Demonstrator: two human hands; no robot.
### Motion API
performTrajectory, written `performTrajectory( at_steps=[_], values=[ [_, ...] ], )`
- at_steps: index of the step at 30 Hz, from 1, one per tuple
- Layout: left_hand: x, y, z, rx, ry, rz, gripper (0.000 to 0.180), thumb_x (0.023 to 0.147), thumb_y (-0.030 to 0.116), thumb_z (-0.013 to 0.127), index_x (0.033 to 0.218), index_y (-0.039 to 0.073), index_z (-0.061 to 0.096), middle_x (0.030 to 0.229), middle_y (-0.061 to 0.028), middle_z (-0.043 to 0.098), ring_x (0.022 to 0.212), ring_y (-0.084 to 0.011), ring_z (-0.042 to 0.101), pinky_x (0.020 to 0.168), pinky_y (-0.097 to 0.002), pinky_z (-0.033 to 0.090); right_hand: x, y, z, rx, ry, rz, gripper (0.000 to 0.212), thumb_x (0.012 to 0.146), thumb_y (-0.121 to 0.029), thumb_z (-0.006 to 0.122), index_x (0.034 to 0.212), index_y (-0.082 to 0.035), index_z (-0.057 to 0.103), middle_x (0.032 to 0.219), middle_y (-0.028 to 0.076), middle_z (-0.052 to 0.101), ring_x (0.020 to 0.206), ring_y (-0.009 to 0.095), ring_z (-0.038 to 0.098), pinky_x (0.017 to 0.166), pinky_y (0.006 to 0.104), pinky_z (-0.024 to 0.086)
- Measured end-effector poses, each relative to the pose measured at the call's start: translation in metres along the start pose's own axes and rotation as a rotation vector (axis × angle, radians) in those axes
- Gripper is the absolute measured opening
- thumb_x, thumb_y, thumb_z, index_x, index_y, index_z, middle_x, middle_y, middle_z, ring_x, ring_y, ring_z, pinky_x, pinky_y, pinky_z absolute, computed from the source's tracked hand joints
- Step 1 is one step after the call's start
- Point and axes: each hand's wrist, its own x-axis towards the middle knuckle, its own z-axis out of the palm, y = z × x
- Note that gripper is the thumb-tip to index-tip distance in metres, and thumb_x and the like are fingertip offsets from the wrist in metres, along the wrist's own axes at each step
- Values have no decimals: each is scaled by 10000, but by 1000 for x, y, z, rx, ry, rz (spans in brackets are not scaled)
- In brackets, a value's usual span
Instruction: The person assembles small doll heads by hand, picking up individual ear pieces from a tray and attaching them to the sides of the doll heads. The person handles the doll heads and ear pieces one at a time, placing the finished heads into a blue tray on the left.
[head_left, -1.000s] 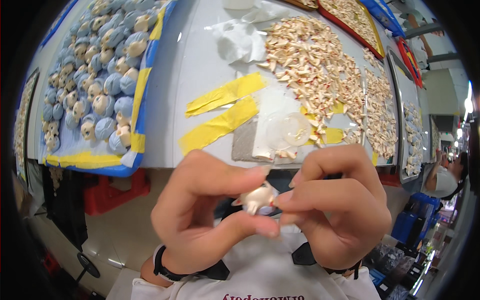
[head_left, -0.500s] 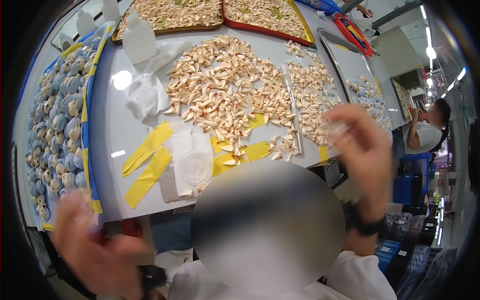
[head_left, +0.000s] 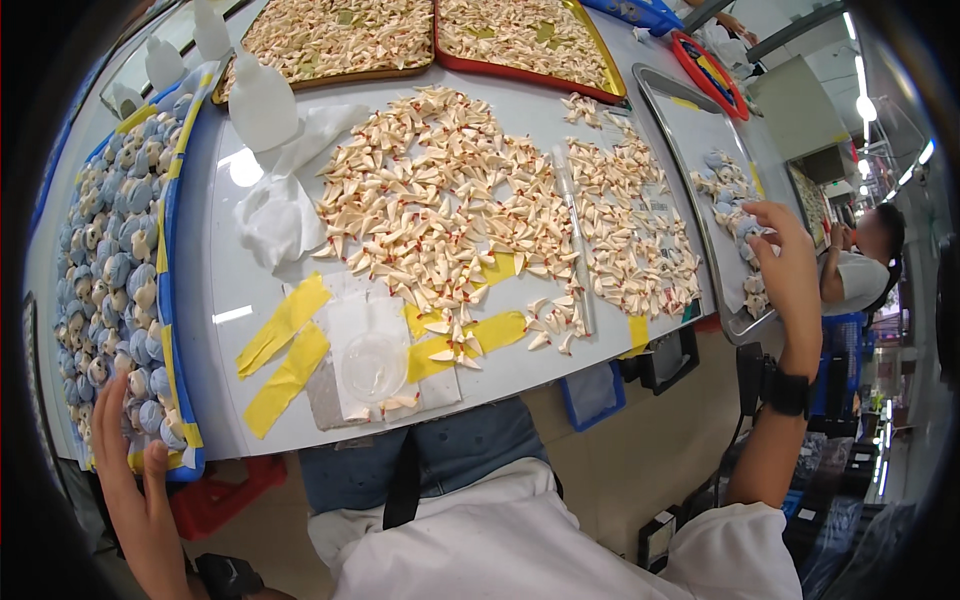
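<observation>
My left hand is open, fingers spread, at the near end of a blue tray edged with yellow tape. Small blue-and-cream figures fill that tray. My right hand is over a metal tray on the right. Its curled thumb and finger close about a small blue-and-cream figure, one of several there. Whether the figure is lifted or rests on the tray, I cannot tell. Between my hands, many small cream pointed pieces with red tips lie heaped on the white table.
Two shallow trays of cream pieces stand at the back. A white squeeze bottle, crumpled tissue, a clear round dish and yellow tape strips lie left of the heap. Another person sits far right.
My right hand has moved right, from beside the cream pieces to the metal tray. My left hand has shifted slightly left with fingers spreading. The blurred oval at lower middle is gone.
</observation>
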Motion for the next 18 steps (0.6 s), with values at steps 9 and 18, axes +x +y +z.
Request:
performTrajectory(
  at_steps=[9, 18],
  values=[
    [17, 2, -3, -231, 89, -9, 306, 837, 169, 532, 1124, 62, 535, 1189, -98, 487, 1052, -202, 474, 784, -302, 394, 30, -84, 41, 303, -328, -298, 200, 676, 6, 591, 876, -8, 589, 868, 69, 587, 745, 148, 540, 651, 253, 434],
    [15, -22, 14, -508, 192, 78, 273, 834, 139, 555, 1058, -15, 532, 1185, -137, 483, 1110, -231, 463, 938, -336, 359, 32, -88, 44, 175, -287, -215, 125, 662, -51, 640, 768, 2, 600, 682, 65, 574, 601, 137, 508, 556, 253, 399]
  ],
)
